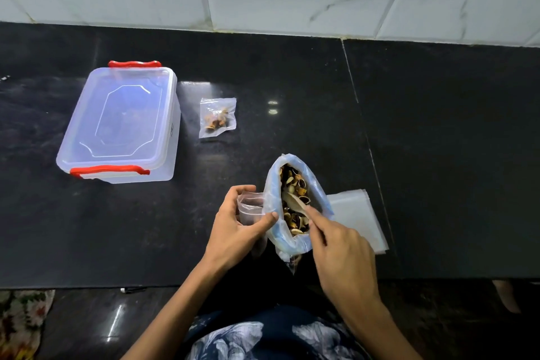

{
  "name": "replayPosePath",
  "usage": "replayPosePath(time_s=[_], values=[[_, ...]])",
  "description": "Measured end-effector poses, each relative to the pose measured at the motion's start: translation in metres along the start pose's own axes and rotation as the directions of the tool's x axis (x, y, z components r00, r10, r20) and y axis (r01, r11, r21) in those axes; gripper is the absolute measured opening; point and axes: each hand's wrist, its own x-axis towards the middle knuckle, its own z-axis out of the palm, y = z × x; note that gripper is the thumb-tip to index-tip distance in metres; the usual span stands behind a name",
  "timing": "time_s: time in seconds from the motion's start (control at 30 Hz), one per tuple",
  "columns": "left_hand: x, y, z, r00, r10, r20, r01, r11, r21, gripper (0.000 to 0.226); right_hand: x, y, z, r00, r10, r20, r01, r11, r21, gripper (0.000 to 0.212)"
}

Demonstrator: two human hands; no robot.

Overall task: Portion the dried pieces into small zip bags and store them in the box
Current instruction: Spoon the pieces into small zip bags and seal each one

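Left hand (236, 225) grips an empty small zip bag (248, 204), fingers curled round it, thumb against the big bag's (273, 193) rim. Right hand (339, 245) pinches a dried piece (293, 200) inside the big bag's open mouth; bag stands on the bench (438, 155), full of dried pieces. Stack of flat empty bags (359, 213) just right of it. Farther out: one filled zip bag (217, 117) lying flat, then the lidded clear box (119, 126) with red latches, left.
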Motion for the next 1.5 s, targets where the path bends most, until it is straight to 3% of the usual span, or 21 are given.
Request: replayPosePath(time_s=[0.17,0.3,0.4,0.47,0.53,0.57,0.67,0.73,0.77,0.9,1.0,1.1,1.27,1.5], values=[[-0.005,-0.001,0.003,0.993,-0.115,0.018,0.116,0.991,-0.072,0.045,-0.020,-0.004,-0.011,0.995,0.003,0.100,0.005,0.997,-0.074,0.043],[-0.007,0.001,0.007,0.982,-0.183,0.033,0.186,0.961,-0.205,0.039,-0.012,-0.006,-0.009,0.990,0.112,0.088,-0.126,0.975,0.183,0.034],[-0.007,0.003,0.010,0.972,-0.218,0.091,0.235,0.930,-0.284,0.039,0.000,0.008,-0.005,0.956,0.241,0.170,-0.292,0.851,0.436,0.027],[-0.007,0.003,0.010,0.968,-0.237,0.087,0.253,0.911,-0.326,0.038,0.005,0.017,-0.004,0.911,0.290,0.293,-0.410,0.711,0.571,0.024],[-0.007,0.001,0.010,0.966,-0.254,0.051,0.255,0.900,-0.353,0.039,0.004,0.019,-0.007,0.874,0.322,0.365,-0.487,0.599,0.636,0.023],[-0.007,0.001,0.009,0.966,-0.256,0.036,0.252,0.902,-0.351,0.041,0.001,0.019,-0.007,0.876,0.332,0.350,-0.482,0.608,0.631,0.023],[-0.007,-0.001,0.010,0.971,-0.237,0.039,0.237,0.921,-0.310,0.038,-0.010,0.006,0.003,0.947,0.274,0.169,-0.321,0.838,0.441,0.029],[-0.006,0.000,0.011,0.971,-0.226,0.073,0.238,0.929,-0.285,0.034,-0.013,-0.005,0.012,0.964,0.251,0.091,-0.266,0.879,0.396,0.031],[-0.004,0.002,0.011,0.970,-0.226,0.086,0.242,0.926,-0.290,0.033,-0.012,-0.006,0.015,0.952,0.286,0.113,-0.305,0.834,0.460,0.030],[-0.001,0.006,0.008,0.969,-0.237,0.074,0.247,0.904,-0.350,0.046,0.000,0.005,0.009,0.866,0.411,0.286,-0.467,0.456,0.757,0.019],[-0.004,0.007,0.002,0.985,-0.172,-0.005,0.164,0.944,-0.286,0.044,-0.003,0.012,-0.002,0.870,0.412,0.270,-0.449,0.437,0.780,0.021],[-0.005,0.010,-0.007,0.998,-0.006,-0.062,0.000,0.995,-0.097,0.049,-0.007,0.013,-0.005,0.879,0.406,0.249,-0.425,0.431,0.796,0.020],[-0.002,0.016,-0.006,0.964,0.263,-0.039,-0.259,0.962,0.084,0.057,-0.011,0.013,-0.004,0.870,0.431,0.238,-0.423,0.405,0.811,0.018],[0.011,0.016,-0.007,0.946,0.321,0.044,-0.324,0.943,0.078,0.063,-0.018,-0.018,-0.041,0.942,0.296,0.161,-0.284,0.441,0.851,0.020]])
